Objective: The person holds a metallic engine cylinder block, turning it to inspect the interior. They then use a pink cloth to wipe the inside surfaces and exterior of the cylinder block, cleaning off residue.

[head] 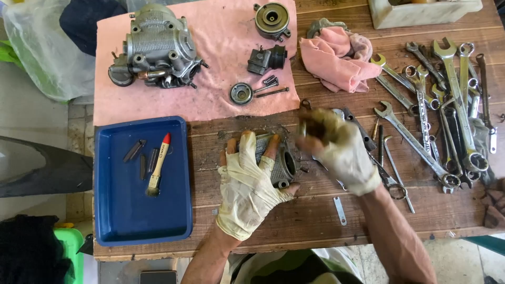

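Pinning a grey metal engine part (281,163) flat on the wooden bench (315,215) with gloved left hand (247,181), fingers spread. Right hand (336,150) blurry just above it, curled around something small and dark, can't tell what. Blue tray (126,221) off to the left.

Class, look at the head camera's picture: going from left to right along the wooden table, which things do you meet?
Blue tray holding a small brush → gloved left hand resting on a grey metal part → gloved right hand, blurred → row of spanners.
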